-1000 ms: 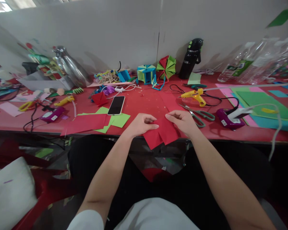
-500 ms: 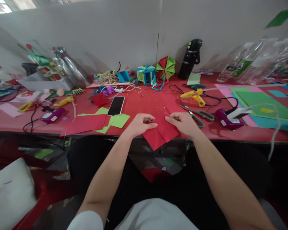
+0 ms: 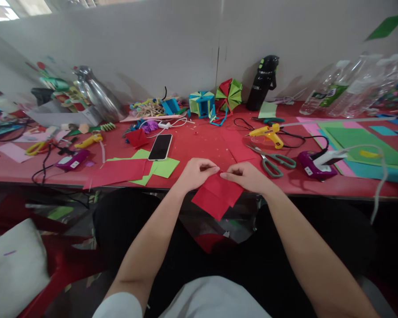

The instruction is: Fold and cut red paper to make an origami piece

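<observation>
A folded sheet of red paper [image 3: 217, 195] hangs over the near edge of the red table, its lower corner pointing down toward my lap. My left hand [image 3: 199, 172] pinches its upper edge from the left. Close beside it, my right hand [image 3: 243, 176] pinches the same edge, the two thumbs nearly meeting. Another red sheet [image 3: 239, 145] lies flat just beyond my right hand, with grey-handled scissors [image 3: 275, 161] to its right. Left of my left hand are green paper [image 3: 167, 168], more red paper [image 3: 119, 172] and a phone [image 3: 160, 147].
A yellow glue gun [image 3: 268, 134] and a purple power socket [image 3: 316, 164] with cables sit to the right, near stacked coloured paper [image 3: 358, 145]. Along the wall stand a black bottle [image 3: 262, 84], paper models [image 3: 202, 104], a steel jug [image 3: 97, 92] and clear plastic bottles [image 3: 351, 90].
Both hands have come closer together along the paper's upper edge. The red paper has turned and dropped slightly toward me, uncovering more of the red sheet behind it.
</observation>
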Tool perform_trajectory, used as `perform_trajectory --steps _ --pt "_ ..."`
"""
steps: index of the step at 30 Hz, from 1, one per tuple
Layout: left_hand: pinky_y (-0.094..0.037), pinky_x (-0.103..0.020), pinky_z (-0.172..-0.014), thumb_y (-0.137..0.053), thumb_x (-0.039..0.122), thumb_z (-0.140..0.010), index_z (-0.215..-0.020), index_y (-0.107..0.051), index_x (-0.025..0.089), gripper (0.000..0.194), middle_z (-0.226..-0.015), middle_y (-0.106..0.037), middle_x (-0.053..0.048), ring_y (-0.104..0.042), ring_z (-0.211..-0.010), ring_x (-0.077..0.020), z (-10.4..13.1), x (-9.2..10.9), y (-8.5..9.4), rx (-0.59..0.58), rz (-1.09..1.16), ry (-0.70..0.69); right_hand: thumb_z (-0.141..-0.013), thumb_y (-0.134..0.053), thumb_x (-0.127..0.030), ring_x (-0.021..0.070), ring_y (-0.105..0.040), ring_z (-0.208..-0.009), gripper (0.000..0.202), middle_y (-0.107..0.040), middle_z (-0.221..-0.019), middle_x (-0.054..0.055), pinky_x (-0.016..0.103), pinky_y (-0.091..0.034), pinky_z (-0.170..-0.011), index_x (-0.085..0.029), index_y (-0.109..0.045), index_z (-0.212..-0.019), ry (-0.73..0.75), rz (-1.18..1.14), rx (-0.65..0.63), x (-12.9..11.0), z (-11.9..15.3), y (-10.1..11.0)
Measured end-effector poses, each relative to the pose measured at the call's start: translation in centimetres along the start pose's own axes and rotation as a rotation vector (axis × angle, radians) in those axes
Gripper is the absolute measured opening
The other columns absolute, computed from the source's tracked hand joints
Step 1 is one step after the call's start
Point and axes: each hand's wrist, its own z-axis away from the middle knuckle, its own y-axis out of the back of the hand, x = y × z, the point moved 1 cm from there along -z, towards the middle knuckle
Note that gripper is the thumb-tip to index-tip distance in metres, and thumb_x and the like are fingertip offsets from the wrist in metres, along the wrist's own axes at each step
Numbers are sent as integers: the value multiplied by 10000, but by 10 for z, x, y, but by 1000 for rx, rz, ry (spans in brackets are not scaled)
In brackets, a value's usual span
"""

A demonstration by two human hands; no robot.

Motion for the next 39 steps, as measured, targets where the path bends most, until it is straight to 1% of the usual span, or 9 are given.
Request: perform_trajectory --steps 6,11,18,23,28,30,33,36,39 --pt "-504 -284 -762 -646 353 -874 -839 -733 170 205 -850 -753 -46 -688 -822 -184 -1 -3 13 167 -109 -63 -841 -615 -615 110 -353 -515 505 -379 -533 -48 279 -257 -504 -205 -476 -581 -7 30 114 -3 -1 5" --pt "-494 -285 -822 -604 362 -901 -843 -700 176 217 -871 -738 -39 -673 -865 -179 -3 -3 14 173 -181 -63 -856 -602 -602 122 -425 -552 457 -509 -596 -23 279 -320 -533 -192 -597 -654 23 16 146 0 -3 5" --pt "-471 -242 -663 -684 466 -829 -814 -566 179 311 -784 -638 4 -640 -765 -157 2 -6 12 -97 94 74 -832 -668 -540 162 -575 -616 362 -660 -673 17 308 -455 -611 -190 -713 -750 24 -3 256 5 -4 12" --pt "-442 -227 -658 -699 417 -814 -676 -479 178 353 -676 -512 39 -561 -677 -112 -2 -8 13 82 43 26 -827 -703 -513 259 -644 -1066 409 -694 -1149 100 423 -502 -940 -233 -699 -1126 223 94 473 -4 0 7" --pt "-499 -248 -695 -731 379 -786 -773 -589 162 260 -762 -646 -9 -631 -751 -146 -8 -14 12 200 139 48 -654 -814 -613 351 -336 -1455 816 -498 -1505 82 562 -241 -1193 -295 -573 -1366 543 461 159 -21 15 -21" --pt "-521 -261 -727 -735 346 -786 -830 -629 150 227 -829 -690 -35 -658 -804 -161 -8 -16 11 226 128 36 -824 -732 -481 310 -442 -1396 515 -584 -1428 60 542 -255 -1188 -300 -625 -1294 558 512 141 -22 18 -30" --pt "-545 -266 -680 -731 322 -789 -857 -646 140 211 -843 -702 -46 -683 -759 -164 -6 -15 7 184 149 55 -974 -547 -297 230 -656 -1118 214 -732 -1173 48 433 -448 -1040 -276 -690 -1133 468 438 213 -20 19 -33" --pt "-543 -257 -558 -668 288 -831 -949 -664 138 191 -835 -708 -50 -697 -626 -158 -3 -11 3 -1 318 129 -977 -534 -293 226 -685 -944 176 -743 -1008 78 390 -525 -883 -236 -694 -1027 397 380 387 -19 18 -26" --pt "-554 -252 -574 -622 206 -833 -1019 -689 130 211 -840 -715 -52 -694 -602 -139 0 -6 2 -127 409 174 -923 -620 -302 271 -625 -1098 118 -683 -1140 125 455 -465 -992 -208 -688 -905 451 435 542 -19 15 -18"
